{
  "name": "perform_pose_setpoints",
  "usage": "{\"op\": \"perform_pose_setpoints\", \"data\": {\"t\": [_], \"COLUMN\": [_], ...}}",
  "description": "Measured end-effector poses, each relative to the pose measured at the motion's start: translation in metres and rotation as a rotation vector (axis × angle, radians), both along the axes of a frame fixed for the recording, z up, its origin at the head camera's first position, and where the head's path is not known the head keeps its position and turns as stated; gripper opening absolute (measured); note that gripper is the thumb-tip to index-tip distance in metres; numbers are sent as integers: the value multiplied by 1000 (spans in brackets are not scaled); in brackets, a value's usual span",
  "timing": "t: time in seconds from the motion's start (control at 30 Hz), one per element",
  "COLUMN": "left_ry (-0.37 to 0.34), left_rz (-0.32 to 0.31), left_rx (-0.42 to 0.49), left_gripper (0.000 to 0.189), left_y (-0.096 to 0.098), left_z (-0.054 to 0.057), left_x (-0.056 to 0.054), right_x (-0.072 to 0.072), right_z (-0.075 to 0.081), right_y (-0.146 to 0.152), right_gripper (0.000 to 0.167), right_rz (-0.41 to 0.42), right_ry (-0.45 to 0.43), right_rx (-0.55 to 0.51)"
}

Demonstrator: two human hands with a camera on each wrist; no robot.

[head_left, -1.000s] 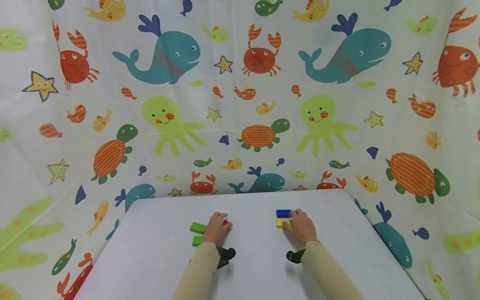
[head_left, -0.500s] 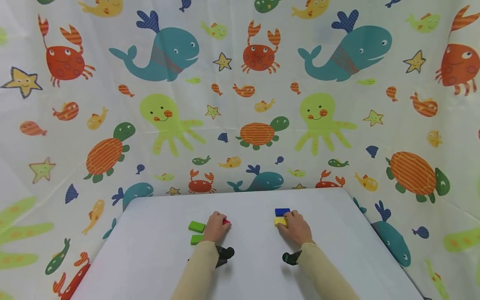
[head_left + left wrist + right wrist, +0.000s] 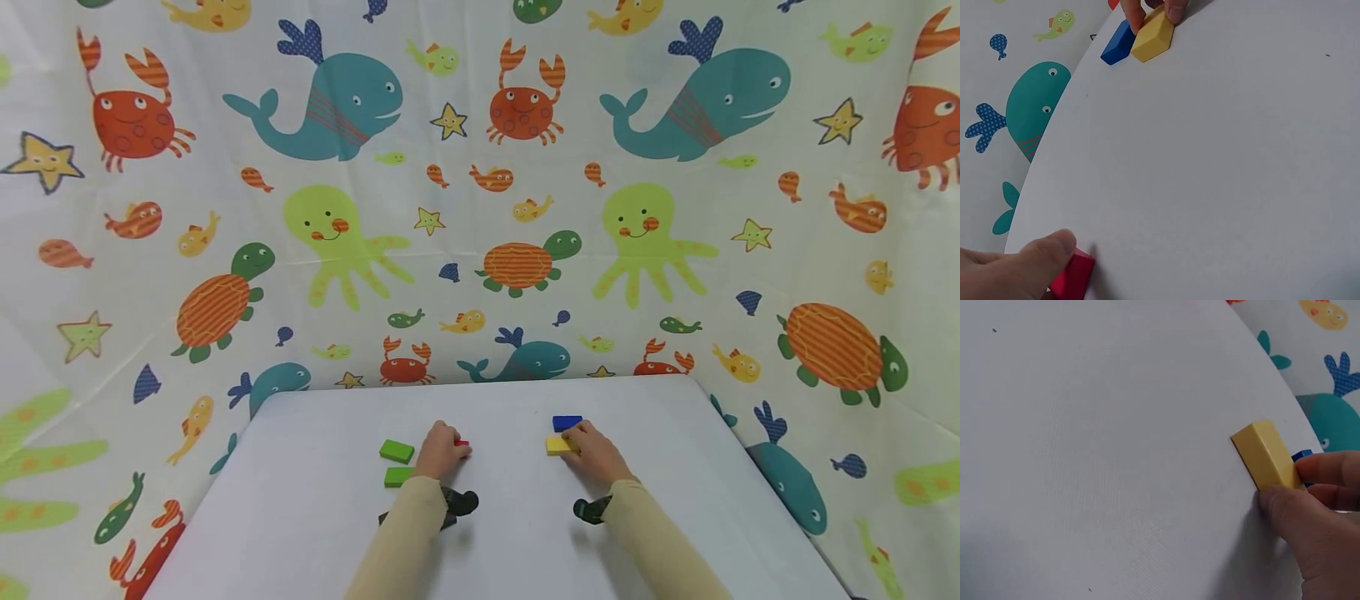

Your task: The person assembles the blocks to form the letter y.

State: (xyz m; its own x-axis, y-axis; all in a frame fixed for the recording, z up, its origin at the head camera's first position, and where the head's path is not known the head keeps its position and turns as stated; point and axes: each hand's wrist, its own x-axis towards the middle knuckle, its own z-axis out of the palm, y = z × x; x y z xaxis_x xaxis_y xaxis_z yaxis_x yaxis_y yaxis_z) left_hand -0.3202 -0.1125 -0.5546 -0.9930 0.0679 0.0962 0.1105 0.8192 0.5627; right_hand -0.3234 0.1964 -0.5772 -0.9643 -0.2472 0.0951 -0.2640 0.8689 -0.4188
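Observation:
My left hand (image 3: pixel 438 450) grips a red block (image 3: pixel 1074 275) between thumb and fingers, with much of the block hidden behind the hand in the head view. On the right side, my right hand (image 3: pixel 597 454) pinches a yellow block (image 3: pixel 1264 453) by one end, thumb on the near side and fingers on the far side. Just beyond the yellow block lies a blue block (image 3: pixel 567 422), partly covered by the right fingers in the right wrist view. Left of my left hand lie two green blocks, an angled upper green block (image 3: pixel 397 451) and a lower green block (image 3: pixel 397 477).
All the blocks are on a white table (image 3: pixel 510 517), its far edge meeting a curtain (image 3: pixel 450 275) printed with sea animals. A bare stretch of tabletop separates the two hands. Dark wrist cameras, such as the right wrist camera (image 3: pixel 591 510), stick out inward from the sleeves.
The yellow block has slid slightly left under my right hand, out of line with the blue block. My left hand has shifted a little right with the red block. The green blocks stay put.

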Motion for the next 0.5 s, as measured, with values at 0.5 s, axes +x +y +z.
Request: {"op": "perform_pose_setpoints", "data": {"t": [0.5], "left_ry": [-196], "left_rz": [-84], "left_rx": [125], "left_gripper": [37], "left_y": [7], "left_z": [0], "left_x": [-4], "right_x": [9], "right_z": [-2], "right_y": [-10], "right_gripper": [44], "right_rz": [-155], "right_ry": [-9], "right_rx": [-119]}}
